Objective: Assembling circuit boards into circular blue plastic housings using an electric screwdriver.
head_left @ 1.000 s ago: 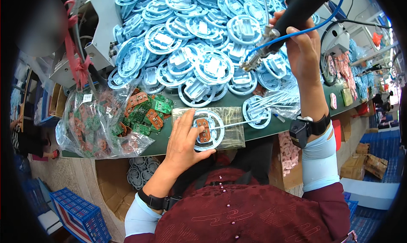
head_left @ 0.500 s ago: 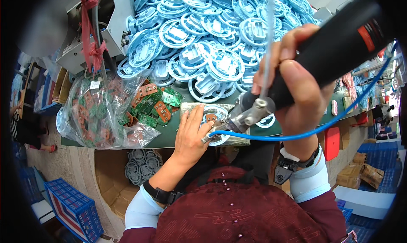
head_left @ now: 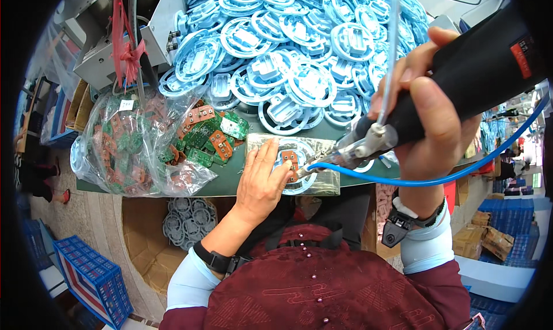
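Note:
On a flat yellowish block at the table's front edge lies a light-blue ring-shaped plastic part with a small orange-brown circuit board on it. My left hand rests on the block's left side, fingers stretched out, the thumb tip at the board. My right hand is wrapped round a black power screwdriver, tilted with its clear-sleeved nose down beside the board. The exact tip contact is too small to tell. A blue air hose runs from the nose off to the right.
Light-blue plastic parts are heaped at the back. A clear bag of green and orange circuit boards lies left, before a grey machine. Below stand a cardboard box with more parts and a blue crate.
The screwdriver and my right hand have moved to the right, baring more of the orange-brown board. My left hand stays on the block, with its thumb at the board.

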Demonstrator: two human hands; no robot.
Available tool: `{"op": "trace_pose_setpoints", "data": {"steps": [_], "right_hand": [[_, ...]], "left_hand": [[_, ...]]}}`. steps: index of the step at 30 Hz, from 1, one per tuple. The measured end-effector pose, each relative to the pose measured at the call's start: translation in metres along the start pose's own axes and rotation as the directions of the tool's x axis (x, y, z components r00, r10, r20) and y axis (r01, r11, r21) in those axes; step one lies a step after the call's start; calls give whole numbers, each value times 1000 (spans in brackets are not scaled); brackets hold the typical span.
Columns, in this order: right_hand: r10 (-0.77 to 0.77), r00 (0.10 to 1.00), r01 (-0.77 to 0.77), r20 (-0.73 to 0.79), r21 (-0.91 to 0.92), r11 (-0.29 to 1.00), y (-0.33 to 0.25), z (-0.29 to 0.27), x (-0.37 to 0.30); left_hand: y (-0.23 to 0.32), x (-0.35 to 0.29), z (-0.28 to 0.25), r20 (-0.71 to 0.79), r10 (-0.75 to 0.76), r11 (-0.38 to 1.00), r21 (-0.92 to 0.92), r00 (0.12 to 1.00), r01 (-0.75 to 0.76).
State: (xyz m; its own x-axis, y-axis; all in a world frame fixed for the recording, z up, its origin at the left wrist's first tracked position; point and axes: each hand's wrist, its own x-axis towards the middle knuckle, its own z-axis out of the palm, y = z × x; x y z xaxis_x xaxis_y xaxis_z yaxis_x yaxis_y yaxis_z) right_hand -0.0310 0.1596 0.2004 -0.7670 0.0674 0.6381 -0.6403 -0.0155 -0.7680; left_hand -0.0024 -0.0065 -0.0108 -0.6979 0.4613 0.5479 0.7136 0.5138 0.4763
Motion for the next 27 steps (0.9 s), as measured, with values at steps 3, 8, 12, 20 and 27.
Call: {"op": "trace_pose_setpoints", "data": {"steps": [3, 8, 12, 20, 27], "right_hand": [[-61, 990, 57, 128, 33, 998, 1, 9, 0], [13, 999, -8, 49, -87, 996, 14, -4, -2], [32, 999, -31, 13, -80, 996, 15, -4, -3], [52, 999, -52, 5, -35, 998, 19, -6, -8], [128, 986, -126, 108, -27, 992, 18, -2, -1]], "left_hand": [[-2, -2, 2, -3, 10, 1000, -7, 1000, -10], [-2, -3, 3, -2, 2, 1000, -13, 1000, -2], [0, -2, 2, -2, -7, 1000, -15, 1000, 7], [1, -1, 2, -7, -4, 1000, -15, 1000, 4], [-1, -8, 4, 0, -12, 1000, -14, 1000, 12]]}}
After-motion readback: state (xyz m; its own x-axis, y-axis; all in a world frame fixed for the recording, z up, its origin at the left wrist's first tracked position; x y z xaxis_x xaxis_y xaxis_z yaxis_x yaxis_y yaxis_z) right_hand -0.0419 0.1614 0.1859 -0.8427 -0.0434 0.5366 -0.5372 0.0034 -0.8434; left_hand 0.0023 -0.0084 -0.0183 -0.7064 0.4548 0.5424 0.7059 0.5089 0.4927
